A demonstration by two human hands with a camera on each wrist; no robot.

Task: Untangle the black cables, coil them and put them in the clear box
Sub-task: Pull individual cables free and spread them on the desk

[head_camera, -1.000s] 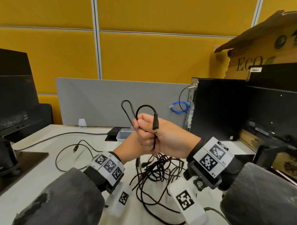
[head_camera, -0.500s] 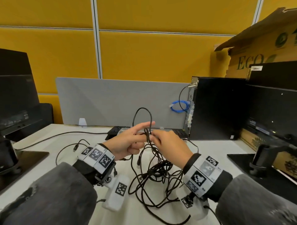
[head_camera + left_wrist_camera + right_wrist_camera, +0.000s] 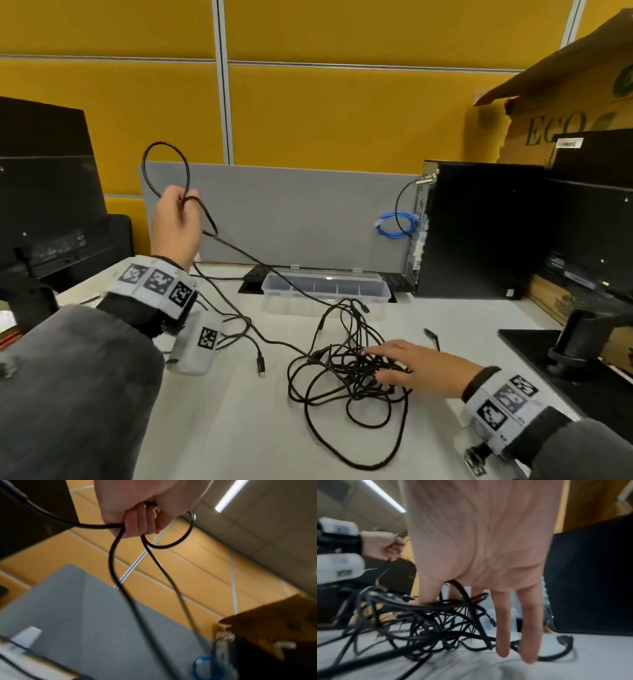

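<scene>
A tangle of black cables lies on the white desk, also seen close up as the cable heap. My left hand is raised high at the left and grips one black cable in a small loop; that cable runs taut down to the heap. My right hand lies flat on the heap with straight fingers spread among the strands. The clear box stands open behind the heap.
A black computer tower with a blue cable coil stands at the right, with a monitor and its stand beyond. Another monitor is at the left. A grey divider backs the desk. A loose plug lies near the middle.
My hands have parted: the left rose up and left, pulling a looped cable out of the heap, while the right dropped flat onto the tangle.
</scene>
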